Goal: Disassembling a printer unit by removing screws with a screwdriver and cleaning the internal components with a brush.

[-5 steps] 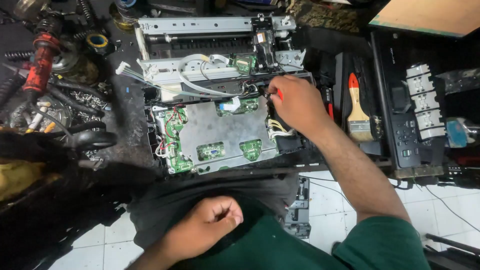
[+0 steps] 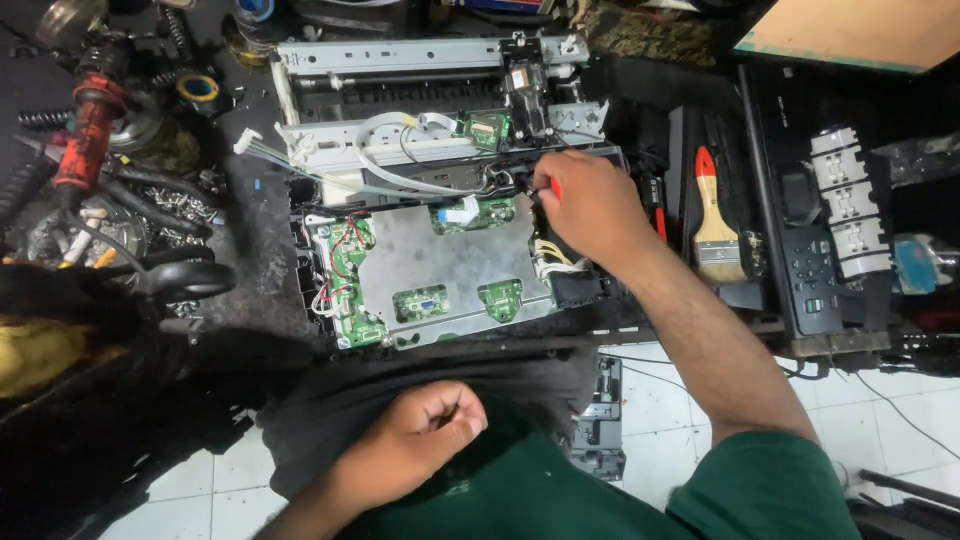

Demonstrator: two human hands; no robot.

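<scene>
A person bends over an opened printer (image 2: 440, 200), one hand working inside it and the other resting in a fist.

The right hand (image 2: 590, 205) is curled tight around a red-handled tool (image 2: 555, 187), only a sliver of the red showing by the thumb, and it presses down at the upper right corner of the grey metal plate (image 2: 450, 260), among the black and yellow wires. Green circuit boards (image 2: 345, 265) edge the plate on its left and lower sides, and white flat cables (image 2: 385, 150) loop above it. The left hand (image 2: 425, 430) is closed loosely on nothing I can see, resting on the dark cloth (image 2: 330, 400) over the lap. A paintbrush (image 2: 712, 225) with a red handle lies just right of the printer, beside a black control panel (image 2: 815, 240).
</scene>
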